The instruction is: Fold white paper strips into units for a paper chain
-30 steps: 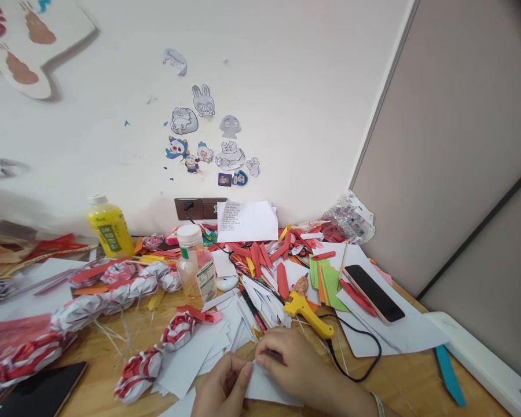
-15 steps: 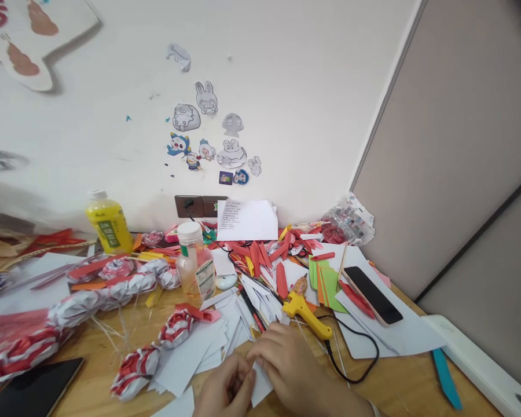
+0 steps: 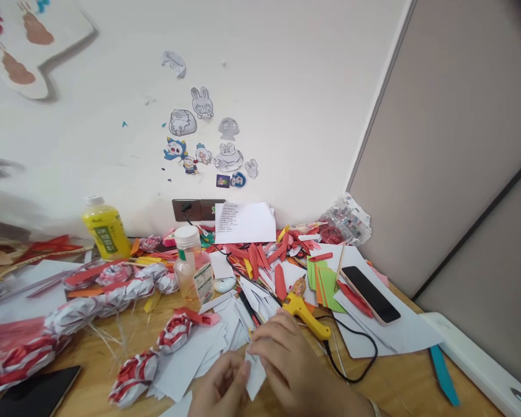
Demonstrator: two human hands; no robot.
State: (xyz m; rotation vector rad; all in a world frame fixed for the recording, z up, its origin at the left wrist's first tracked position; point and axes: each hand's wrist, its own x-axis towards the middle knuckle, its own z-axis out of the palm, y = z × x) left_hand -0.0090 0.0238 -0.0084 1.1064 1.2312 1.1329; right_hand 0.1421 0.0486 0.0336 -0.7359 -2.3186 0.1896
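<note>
A small folded piece of white paper [image 3: 255,375] is pinched between my two hands near the front of the table. My left hand [image 3: 226,382] grips its left edge with thumb and fingers. Over its right side curl the fingers of my right hand [image 3: 286,362], hiding part of the paper. Just beyond my right hand lies a yellow hot glue gun [image 3: 306,315]. Flat white paper sheets [image 3: 189,359] spread to the left of my hands, and a heap of folded white strips [image 3: 260,295] lies behind them.
Red-and-white folded paper pieces [image 3: 134,376] and a black phone [image 3: 35,394] lie at left. A yellow drink bottle [image 3: 108,229] and a clear jar [image 3: 193,272] stand behind. A pink-edged phone [image 3: 371,294] rests at right by a glue-gun cable [image 3: 364,370] and teal strip [image 3: 443,375].
The white paper has turned and been raised a little between my hands, so more of it shows. My left thumb has shifted onto its edge. The view has tilted slightly.
</note>
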